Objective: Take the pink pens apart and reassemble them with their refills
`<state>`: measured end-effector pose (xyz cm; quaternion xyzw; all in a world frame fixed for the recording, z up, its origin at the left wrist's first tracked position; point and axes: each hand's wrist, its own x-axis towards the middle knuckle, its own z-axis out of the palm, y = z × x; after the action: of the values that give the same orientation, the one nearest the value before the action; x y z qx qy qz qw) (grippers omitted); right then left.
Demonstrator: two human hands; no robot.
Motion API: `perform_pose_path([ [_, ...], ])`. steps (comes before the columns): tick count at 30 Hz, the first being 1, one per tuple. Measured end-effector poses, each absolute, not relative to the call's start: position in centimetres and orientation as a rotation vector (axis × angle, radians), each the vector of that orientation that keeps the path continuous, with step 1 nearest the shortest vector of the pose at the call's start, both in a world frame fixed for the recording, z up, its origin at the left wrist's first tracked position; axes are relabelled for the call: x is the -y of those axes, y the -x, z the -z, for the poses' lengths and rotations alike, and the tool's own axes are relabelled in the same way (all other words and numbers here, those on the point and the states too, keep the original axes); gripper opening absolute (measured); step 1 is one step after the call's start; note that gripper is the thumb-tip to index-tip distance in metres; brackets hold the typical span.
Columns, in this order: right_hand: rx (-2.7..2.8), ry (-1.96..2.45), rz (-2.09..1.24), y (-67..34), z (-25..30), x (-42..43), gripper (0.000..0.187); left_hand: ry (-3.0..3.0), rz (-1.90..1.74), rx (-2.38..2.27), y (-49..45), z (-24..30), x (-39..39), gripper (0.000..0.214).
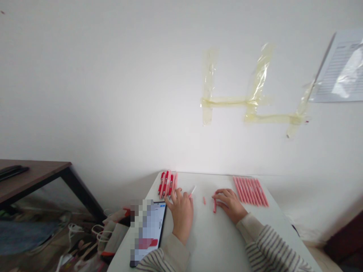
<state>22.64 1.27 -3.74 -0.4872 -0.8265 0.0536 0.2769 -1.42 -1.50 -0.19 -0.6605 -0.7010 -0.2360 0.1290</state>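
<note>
My left hand (pixel 181 211) is over the table with its fingers spread, their tips near the lower end of a bunch of red and pink pens (pixel 167 185). A thin white stick with a pink end (pixel 193 191) shows beside its thumb side; whether the hand touches it I cannot tell. My right hand (pixel 231 204) has its thumb and fingertips closed on a short pink pen barrel (pixel 214 207), which points toward me. Between the hands lies a small pink pen piece (pixel 204 200).
A neat row of several pink pens (pixel 251 191) lies right of my right hand on the white table (pixel 215 245). A phone (pixel 150 230), partly blurred out, lies at the left edge. Left stands a brown desk (pixel 34 173); bags and cables (pixel 99 234) lie below.
</note>
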Motion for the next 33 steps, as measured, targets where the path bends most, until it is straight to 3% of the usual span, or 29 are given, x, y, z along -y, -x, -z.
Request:
perform_pose_path([
  [33,1.971,1.174,0.111,-23.1,4.3,-1.7,0.023,2.272,1.139,1.903,-0.5,-0.8,2.0,0.011],
])
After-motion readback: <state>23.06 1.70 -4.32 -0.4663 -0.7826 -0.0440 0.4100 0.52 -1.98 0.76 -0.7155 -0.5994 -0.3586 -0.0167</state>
